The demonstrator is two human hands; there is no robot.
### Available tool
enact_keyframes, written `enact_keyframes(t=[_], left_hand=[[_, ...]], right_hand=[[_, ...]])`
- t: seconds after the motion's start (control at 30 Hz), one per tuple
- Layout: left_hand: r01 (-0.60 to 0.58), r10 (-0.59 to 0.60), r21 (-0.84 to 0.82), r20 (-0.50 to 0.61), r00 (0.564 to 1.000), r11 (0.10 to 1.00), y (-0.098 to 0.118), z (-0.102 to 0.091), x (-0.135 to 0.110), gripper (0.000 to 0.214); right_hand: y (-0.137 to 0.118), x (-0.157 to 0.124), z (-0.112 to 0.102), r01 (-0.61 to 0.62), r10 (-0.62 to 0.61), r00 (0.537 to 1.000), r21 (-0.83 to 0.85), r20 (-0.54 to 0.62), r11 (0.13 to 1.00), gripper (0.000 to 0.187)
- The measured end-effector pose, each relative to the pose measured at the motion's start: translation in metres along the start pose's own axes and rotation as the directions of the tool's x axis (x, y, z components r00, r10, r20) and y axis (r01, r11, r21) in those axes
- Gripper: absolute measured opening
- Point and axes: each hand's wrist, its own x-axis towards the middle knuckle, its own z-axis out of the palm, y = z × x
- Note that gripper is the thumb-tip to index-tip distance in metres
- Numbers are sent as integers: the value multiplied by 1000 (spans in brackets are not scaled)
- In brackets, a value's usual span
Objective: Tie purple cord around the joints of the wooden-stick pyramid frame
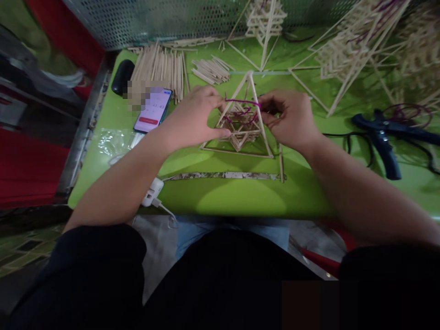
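Note:
A small pyramid of thin wooden sticks [240, 126] stands upright on the green table [233, 192]. A purple cord [240, 101] runs across its upper part and loops inside the frame. My left hand [194, 119] grips the pyramid's left side, thumb low near the base. My right hand [292, 117] is at the right side, fingers pinched where the cord's end meets the frame.
A lit phone [153, 110] and a black oval object [122, 76] lie at left, bundles of sticks [160, 68] behind. Finished stick pyramids [347, 50] stand at the back right. A dark blue glue gun [385, 133] lies right. A flat strip [223, 175] lies near me.

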Motion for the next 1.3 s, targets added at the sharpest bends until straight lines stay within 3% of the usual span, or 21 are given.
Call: enact_keyframes(t=[0.1,0.3,0.47,0.6,0.77,0.97,1.3], left_hand=[[-10,10,1,0,1000,1000,-3,2,2,52],[-5,4,15,16,1000,1000,-2,1,3,61],[-15,15,5,10,1000,1000,-1,1,3,58],[-24,24,-7,-6,1000,1000,-2,2,3,54],[-23,23,15,1,1000,1000,0,2,4,51],[-30,31,-49,28,999,998,-1,-1,4,56],[-27,27,-16,23,999,1000,0,-1,5,54]], right_hand=[[-5,-3,-2,-29,29,1000,-17,10,999,31],[-17,-10,-10,4,8,998,-206,58,979,40],[-13,-11,-8,-18,24,999,-171,33,985,30],[-10,-11,-9,12,-10,1000,-146,21,989,35],[-7,-12,-9,29,-17,996,-145,85,989,44],[12,-8,9,103,-100,986,19,-136,994,32],[17,-8,4,156,-150,975,23,-161,987,32]])
